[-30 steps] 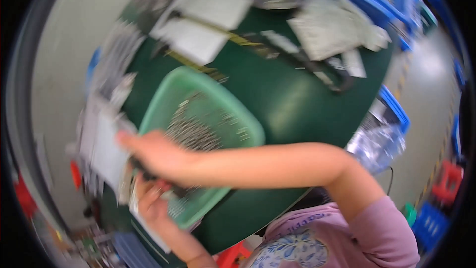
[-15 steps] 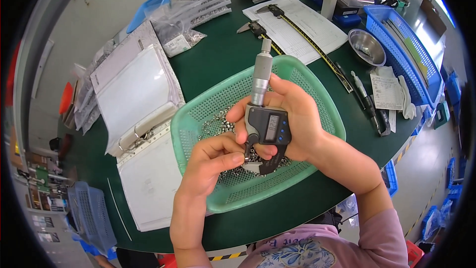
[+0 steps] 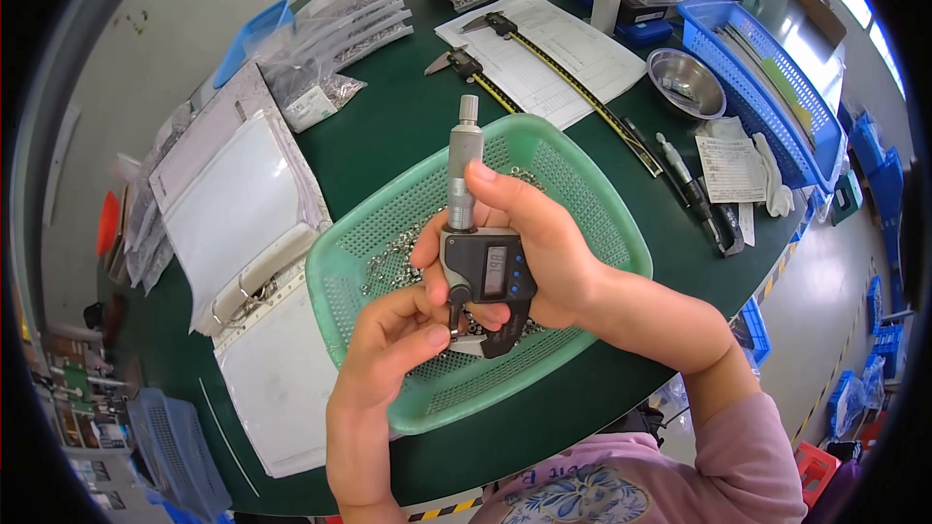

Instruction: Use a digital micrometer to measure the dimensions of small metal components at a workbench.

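Since the earlier frame, both hands have lifted slightly and steadied the digital micrometer (image 3: 478,252) upright over the green mesh basket (image 3: 573,175). Right hand (image 3: 544,252) grips its frame, thumb on the sleeve; left hand (image 3: 393,340) pinches a small part at the anvil, too small to identify. Loose metal rings (image 3: 393,257) lie in the basket. Calipers (image 3: 466,66), paperwork (image 3: 553,53), steel bowl (image 3: 684,82) and open binders (image 3: 233,204) crowd the tabletop (image 3: 388,126); nothing obstructs the hands.
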`<state>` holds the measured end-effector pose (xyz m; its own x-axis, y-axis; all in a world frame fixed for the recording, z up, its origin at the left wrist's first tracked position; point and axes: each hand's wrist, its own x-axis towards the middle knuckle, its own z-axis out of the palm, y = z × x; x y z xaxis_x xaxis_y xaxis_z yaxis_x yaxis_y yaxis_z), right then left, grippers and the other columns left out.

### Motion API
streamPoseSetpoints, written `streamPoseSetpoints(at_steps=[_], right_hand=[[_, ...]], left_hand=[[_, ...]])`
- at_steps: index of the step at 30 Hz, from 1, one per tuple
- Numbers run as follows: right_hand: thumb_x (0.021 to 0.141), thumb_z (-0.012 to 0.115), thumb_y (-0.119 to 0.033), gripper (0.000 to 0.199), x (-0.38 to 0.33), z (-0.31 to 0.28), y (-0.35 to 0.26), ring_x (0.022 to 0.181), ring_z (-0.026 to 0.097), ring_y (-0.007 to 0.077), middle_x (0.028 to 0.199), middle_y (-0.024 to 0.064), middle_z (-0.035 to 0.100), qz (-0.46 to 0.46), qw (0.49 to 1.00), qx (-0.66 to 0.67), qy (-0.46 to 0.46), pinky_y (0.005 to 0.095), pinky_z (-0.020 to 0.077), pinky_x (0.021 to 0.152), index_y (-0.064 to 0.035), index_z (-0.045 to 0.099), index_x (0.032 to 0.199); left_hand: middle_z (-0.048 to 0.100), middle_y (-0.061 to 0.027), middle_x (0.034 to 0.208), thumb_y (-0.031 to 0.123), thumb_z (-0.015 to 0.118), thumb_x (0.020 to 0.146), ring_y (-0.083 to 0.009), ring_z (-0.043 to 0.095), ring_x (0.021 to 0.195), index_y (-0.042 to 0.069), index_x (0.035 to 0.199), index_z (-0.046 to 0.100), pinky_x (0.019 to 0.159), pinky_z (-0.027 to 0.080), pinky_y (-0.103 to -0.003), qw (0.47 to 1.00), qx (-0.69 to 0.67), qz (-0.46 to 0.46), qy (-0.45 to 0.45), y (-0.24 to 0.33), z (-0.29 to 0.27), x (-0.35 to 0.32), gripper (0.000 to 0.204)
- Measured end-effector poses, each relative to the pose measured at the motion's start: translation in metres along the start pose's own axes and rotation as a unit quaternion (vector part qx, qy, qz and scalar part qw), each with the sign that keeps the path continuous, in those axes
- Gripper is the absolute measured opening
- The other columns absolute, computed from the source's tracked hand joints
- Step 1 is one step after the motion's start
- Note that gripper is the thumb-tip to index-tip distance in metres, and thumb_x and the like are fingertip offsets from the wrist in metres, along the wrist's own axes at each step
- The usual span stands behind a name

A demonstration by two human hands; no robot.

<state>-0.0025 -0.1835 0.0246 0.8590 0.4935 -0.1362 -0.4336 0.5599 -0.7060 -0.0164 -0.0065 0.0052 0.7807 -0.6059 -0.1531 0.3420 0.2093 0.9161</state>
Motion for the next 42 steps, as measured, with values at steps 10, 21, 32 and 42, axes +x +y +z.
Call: streamPoseSetpoints(at_steps=[10, 21, 32, 42], right_hand=[[0.085, 0.027, -0.053, 0.061, -0.003, 0.010, -0.001, 0.033, 0.040, 0.0157, 0.066, 0.0134, 0.056, -0.029, 0.998, 0.007, 0.055, 0.0240, 0.0346, 0.031, 0.0037, 0.050, 0.089], [0.089, 0.024, -0.049, 0.051, -0.003, -0.002, -0.002, 0.029, 0.034, 0.0145, 0.067, 0.0101, 0.048, -0.071, 0.991, -0.078, 0.087, 0.0247, 0.0303, 0.028, -0.0016, 0.042, 0.093], [0.088, 0.028, -0.051, 0.050, -0.002, -0.005, 0.000, 0.027, 0.029, 0.0120, 0.063, 0.0070, 0.046, -0.092, 0.985, -0.099, 0.112, 0.0224, 0.0218, 0.025, -0.0031, 0.043, 0.093], [0.090, 0.025, -0.047, 0.052, -0.004, -0.018, -0.005, 0.033, 0.036, 0.0127, 0.075, 0.0079, 0.049, -0.101, 0.989, -0.086, 0.069, 0.0241, 0.0271, 0.031, -0.0009, 0.043, 0.107]], left_hand=[[0.054, 0.0017, 0.070, 0.012, 0.067, 0.071, -0.0042, 0.048, 0.063, 0.003, 0.077, 0.057, 0.054, 0.038, -0.019, 0.997, 0.069, 0.026, -0.002, -0.011, -0.007, 0.006, 0.015], [0.055, -0.0022, 0.058, 0.009, 0.063, 0.065, -0.0069, 0.050, 0.053, 0.001, 0.065, 0.058, 0.047, 0.039, -0.021, 0.992, 0.085, 0.079, 0.054, -0.010, 0.002, 0.010, 0.010], [0.056, -0.0058, 0.057, 0.008, 0.063, 0.062, -0.0107, 0.053, 0.052, -0.001, 0.062, 0.058, 0.048, 0.042, -0.025, 0.990, 0.082, 0.090, 0.077, -0.011, 0.003, 0.011, 0.010], [0.058, -0.0139, 0.080, 0.008, 0.064, 0.058, -0.0184, 0.055, 0.076, -0.001, 0.070, 0.059, 0.063, 0.043, -0.028, 0.906, 0.329, 0.132, 0.229, -0.009, -0.005, 0.011, 0.016]])
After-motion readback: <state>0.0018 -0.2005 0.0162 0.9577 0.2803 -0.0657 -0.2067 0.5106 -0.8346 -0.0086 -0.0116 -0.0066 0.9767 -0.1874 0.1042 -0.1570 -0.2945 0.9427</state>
